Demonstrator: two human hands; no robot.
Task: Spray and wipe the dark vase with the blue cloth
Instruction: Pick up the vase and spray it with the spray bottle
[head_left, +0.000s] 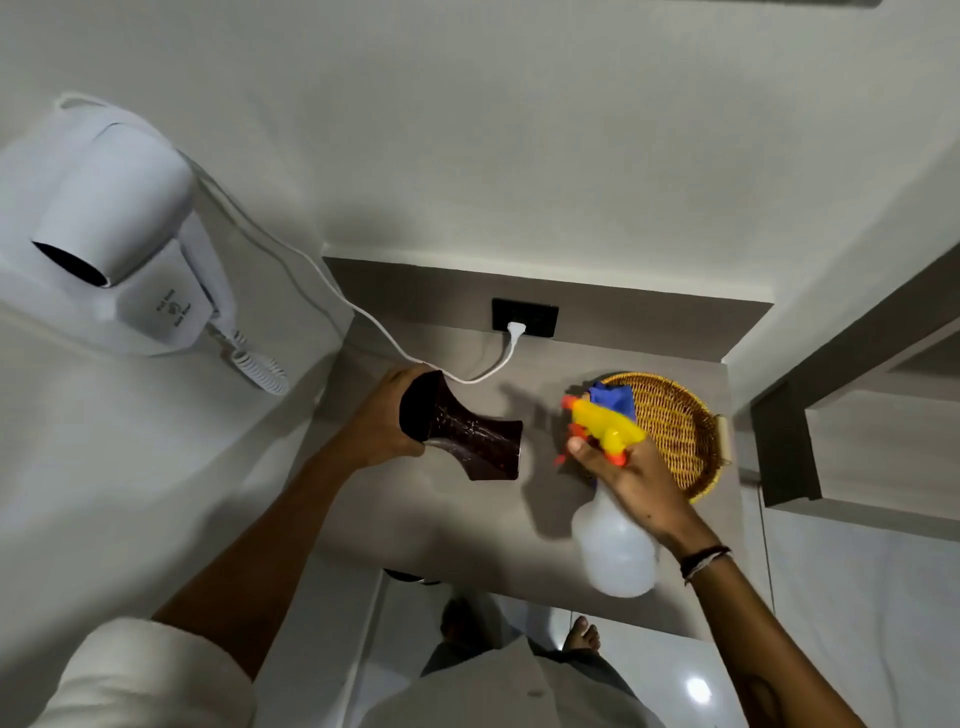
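My left hand (382, 418) grips the dark vase (462, 431) by one end and holds it tilted sideways above the grey counter (467, 525). Small droplets glint on the vase's waist. My right hand (631, 480) is closed around the neck of a spray bottle (613, 540) with a translucent white body and a yellow and orange trigger head, nozzle pointing left toward the vase, a short gap apart. The blue cloth (615, 397) lies at the left edge of a wicker basket (680, 431), partly hidden behind the sprayer head.
A white wall-mounted hair dryer (111, 228) hangs at left, its cord running to a black socket (524, 317) on the back panel. A grey shelf unit (831, 415) stands at right. My feet show on the glossy floor below the counter edge.
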